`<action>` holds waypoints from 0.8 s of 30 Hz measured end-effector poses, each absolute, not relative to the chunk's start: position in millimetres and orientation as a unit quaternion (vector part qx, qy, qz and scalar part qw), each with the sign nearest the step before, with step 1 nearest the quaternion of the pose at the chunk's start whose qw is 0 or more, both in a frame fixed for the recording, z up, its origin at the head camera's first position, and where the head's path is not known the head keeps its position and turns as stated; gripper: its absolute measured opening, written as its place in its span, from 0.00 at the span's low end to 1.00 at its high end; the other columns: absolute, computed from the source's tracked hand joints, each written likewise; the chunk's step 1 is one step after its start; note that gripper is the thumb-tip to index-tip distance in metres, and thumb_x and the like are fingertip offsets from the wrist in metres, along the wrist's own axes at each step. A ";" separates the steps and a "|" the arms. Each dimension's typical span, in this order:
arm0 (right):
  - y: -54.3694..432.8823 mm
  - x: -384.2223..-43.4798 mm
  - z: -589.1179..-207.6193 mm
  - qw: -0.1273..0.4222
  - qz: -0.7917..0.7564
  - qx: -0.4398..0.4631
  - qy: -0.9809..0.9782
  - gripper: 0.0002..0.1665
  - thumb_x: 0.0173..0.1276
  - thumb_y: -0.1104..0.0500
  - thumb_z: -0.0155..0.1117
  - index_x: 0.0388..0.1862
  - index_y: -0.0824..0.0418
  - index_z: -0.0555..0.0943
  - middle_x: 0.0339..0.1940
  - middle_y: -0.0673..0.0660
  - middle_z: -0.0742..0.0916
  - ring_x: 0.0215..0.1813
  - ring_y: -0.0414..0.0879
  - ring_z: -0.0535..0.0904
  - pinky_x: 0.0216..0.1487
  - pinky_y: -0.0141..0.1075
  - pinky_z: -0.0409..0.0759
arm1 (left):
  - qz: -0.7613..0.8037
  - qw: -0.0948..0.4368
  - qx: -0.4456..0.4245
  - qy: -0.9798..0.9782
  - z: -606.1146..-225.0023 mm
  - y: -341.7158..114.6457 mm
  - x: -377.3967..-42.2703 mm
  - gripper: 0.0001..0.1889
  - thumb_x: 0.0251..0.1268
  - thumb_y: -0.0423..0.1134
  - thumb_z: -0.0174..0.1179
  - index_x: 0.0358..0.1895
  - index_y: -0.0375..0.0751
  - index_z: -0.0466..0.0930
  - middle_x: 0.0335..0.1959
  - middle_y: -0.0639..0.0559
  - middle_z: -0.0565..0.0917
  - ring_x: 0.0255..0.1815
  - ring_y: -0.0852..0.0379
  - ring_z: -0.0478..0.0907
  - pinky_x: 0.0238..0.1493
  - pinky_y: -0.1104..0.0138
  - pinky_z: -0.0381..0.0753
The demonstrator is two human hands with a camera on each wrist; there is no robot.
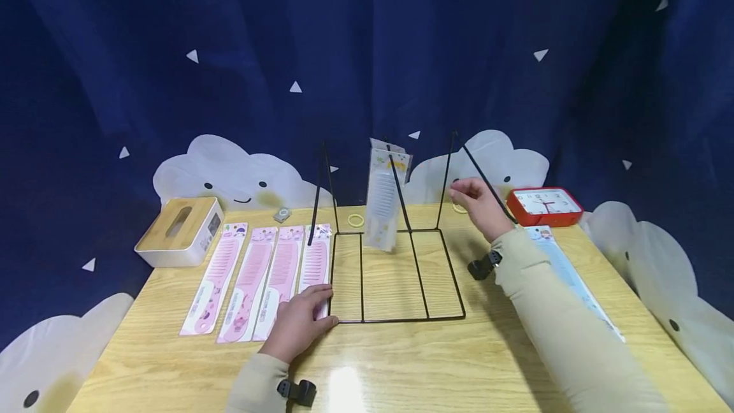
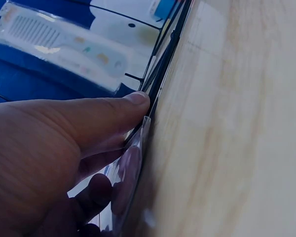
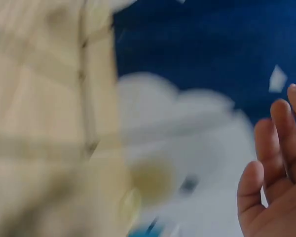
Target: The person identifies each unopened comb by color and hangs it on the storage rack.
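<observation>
A black wire rack (image 1: 424, 276) stands on the table, its hooks slanting up toward the front. My left hand (image 1: 301, 324) grips its front left corner, thumb (image 2: 136, 98) against the wire, the other fingers over the lower end of a packaged pink comb (image 1: 314, 263). From the middle hook hangs a packaged pale comb (image 1: 383, 193), also visible in the left wrist view (image 2: 64, 44). My right hand (image 1: 482, 209) is raised near the rack's right hook, with nothing in it. Its fingers (image 3: 274, 163) are loosely bent in the right wrist view.
Several packaged pink combs (image 1: 246, 285) lie left of the rack. A packaged blue comb (image 1: 564, 266) lies at right under a red clock (image 1: 541, 206). A tissue box (image 1: 180, 234) stands back left. A yellow ring (image 1: 355, 220) and a small grey item (image 1: 282, 214) lie behind.
</observation>
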State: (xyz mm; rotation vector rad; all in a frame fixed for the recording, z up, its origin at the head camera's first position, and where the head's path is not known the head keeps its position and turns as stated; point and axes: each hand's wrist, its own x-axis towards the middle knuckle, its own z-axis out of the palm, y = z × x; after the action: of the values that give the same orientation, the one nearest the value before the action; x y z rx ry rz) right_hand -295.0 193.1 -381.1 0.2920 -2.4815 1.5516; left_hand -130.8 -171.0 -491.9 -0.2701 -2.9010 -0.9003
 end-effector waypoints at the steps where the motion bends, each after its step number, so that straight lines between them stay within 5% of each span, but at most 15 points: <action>1: 205.7 -297.6 -390.1 0.108 0.510 0.082 -0.849 0.20 0.73 0.55 0.64 0.55 0.69 0.80 0.50 0.65 0.85 0.44 0.38 0.78 0.46 0.28 0.74 | -0.295 0.046 -0.089 -0.950 -492.2 -170.9 -131.0 0.28 0.54 0.45 0.75 0.60 0.40 0.82 0.64 0.52 0.80 0.64 0.46 0.77 0.52 0.48 0.69; 7: 275.8 -303.5 -433.5 0.156 0.399 -0.016 -0.904 0.20 0.71 0.57 0.67 0.52 0.71 0.81 0.47 0.70 0.86 0.44 0.53 0.79 0.43 0.36 0.72 | -0.292 0.048 -0.091 -0.951 -492.0 -171.5 -132.1 0.28 0.54 0.45 0.75 0.60 0.40 0.82 0.64 0.51 0.80 0.63 0.47 0.77 0.52 0.48 0.69; 16: 319.5 -306.7 -468.9 0.037 0.318 -0.039 -0.946 0.31 0.65 0.62 0.64 0.64 0.76 0.70 0.58 0.78 0.78 0.57 0.71 0.75 0.56 0.58 0.72 | -0.290 0.044 -0.091 -0.952 -493.3 -171.9 -133.9 0.28 0.55 0.46 0.74 0.59 0.41 0.82 0.64 0.53 0.80 0.63 0.48 0.78 0.48 0.53 0.68; 24: 325.6 -313.0 -479.2 0.006 0.284 -0.017 -0.959 0.34 0.62 0.65 0.62 0.65 0.78 0.68 0.54 0.77 0.79 0.54 0.69 0.75 0.58 0.61 0.71 | -0.291 0.042 -0.097 -0.951 -491.9 -171.1 -132.8 0.27 0.56 0.45 0.74 0.59 0.40 0.82 0.63 0.51 0.80 0.62 0.48 0.78 0.46 0.54 0.67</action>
State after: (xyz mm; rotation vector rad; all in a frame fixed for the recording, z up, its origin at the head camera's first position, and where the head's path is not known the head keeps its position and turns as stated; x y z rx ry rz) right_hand -313.0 325.6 -479.2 -0.0535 -2.9995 0.8885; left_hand -132.8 -171.1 -491.9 -0.2971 -2.9094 -0.8893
